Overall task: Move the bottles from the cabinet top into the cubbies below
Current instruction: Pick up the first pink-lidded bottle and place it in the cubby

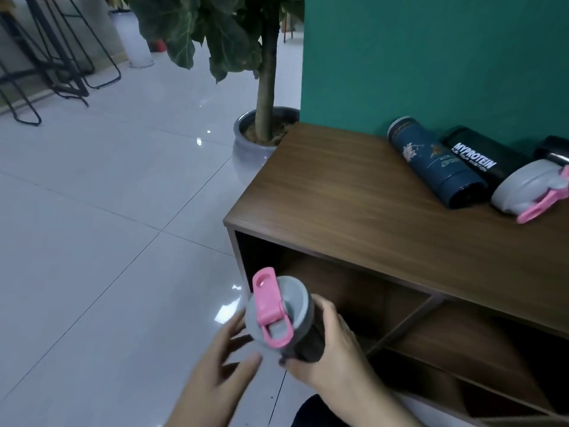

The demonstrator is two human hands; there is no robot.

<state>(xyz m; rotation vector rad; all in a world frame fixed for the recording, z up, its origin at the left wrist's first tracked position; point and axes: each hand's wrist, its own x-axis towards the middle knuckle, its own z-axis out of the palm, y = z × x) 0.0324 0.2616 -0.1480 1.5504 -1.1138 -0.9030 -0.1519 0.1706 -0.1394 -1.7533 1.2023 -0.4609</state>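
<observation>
Low in the frame, the right hand [331, 346] grips a shaker [284, 318] before the cubby [338, 291]; the left hand [221, 365] is spread open, fingertips touching its lid.

Dim, even indoor light. Ceiling-lamp glare spots the glossy floor tiles [101, 186]; cubby interiors [348, 291] lie in deep shadow. Left hand [215, 374] motion-blurred; wide-angle bending at frame edges; overall softness.

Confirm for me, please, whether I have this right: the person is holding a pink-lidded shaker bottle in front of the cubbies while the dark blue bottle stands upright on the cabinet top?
Not quite. In the head view, the dark blue bottle lies on its side on the cabinet top, beside the black Myprotein bottle. The rest holds: the right hand grips the pink-lidded shaker bottle in front of the cubbies.
</observation>
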